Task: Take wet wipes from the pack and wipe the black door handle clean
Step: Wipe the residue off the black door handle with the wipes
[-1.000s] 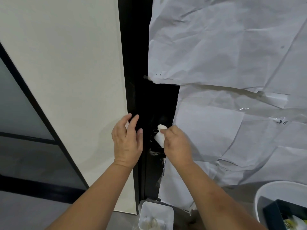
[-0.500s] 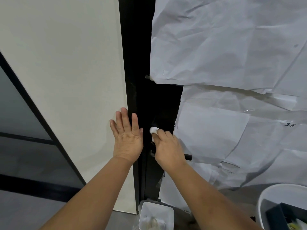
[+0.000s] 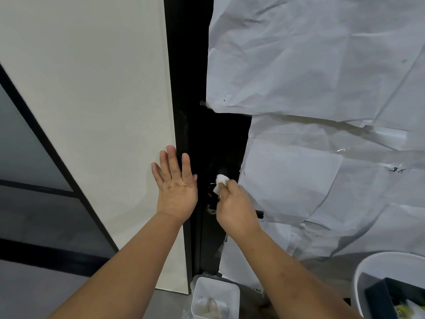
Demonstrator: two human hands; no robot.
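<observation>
Against the black door handle (image 3: pixel 212 199), right hand (image 3: pixel 236 209) fingers pinching wet wipe (image 3: pixel 221 182), left hand (image 3: pixel 176 183) fingers spread flat, paper scrawl unreadable

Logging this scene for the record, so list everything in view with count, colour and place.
crumpled wet wipe: one, white, in the right hand against the black door handle
black door handle: one, mostly hidden; tip shows right of the hand
crumpled paper sheets: several, white, covering the door
wall panel: one, cream, left
small square bin: one, white, bottom centre
round tub: one, white, bottom right
left hand: flat on the panel
right hand: gripping the wipe
</observation>
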